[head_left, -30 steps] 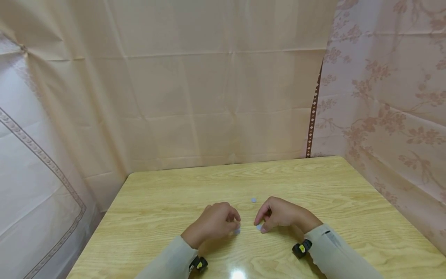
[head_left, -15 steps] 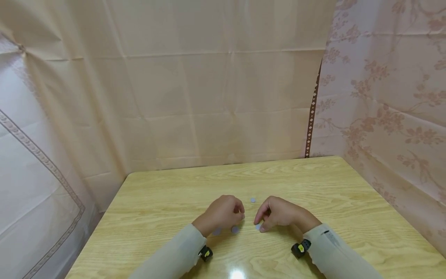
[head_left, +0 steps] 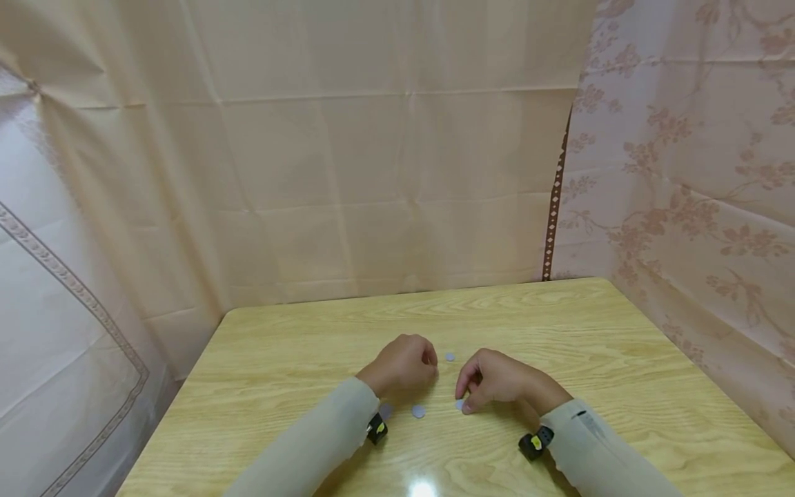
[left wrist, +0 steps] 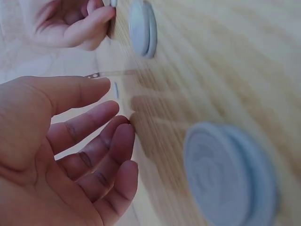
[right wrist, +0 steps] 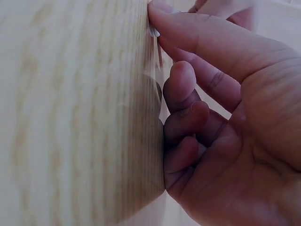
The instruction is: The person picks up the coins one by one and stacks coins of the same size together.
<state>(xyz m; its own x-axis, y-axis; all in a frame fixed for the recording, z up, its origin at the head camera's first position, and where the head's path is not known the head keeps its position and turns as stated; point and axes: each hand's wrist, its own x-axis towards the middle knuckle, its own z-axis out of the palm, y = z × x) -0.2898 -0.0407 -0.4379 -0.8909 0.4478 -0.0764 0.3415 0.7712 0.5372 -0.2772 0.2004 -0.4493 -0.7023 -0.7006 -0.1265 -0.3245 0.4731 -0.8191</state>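
Left hand [head_left: 404, 364] hovers loosely curled, holds nothing, far disc [head_left: 450, 357] at its 3 o'clock. Two discs [head_left: 418, 411] lie flat on table [head_left: 279, 359] at its 6. Right hand [head_left: 493, 379] curled, thumb pressing disc [head_left: 459, 404] down, likely pinning it.

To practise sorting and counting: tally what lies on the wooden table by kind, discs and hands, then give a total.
Grey discs: 4
Hands: 2 (left hand, right hand)
Total: 6
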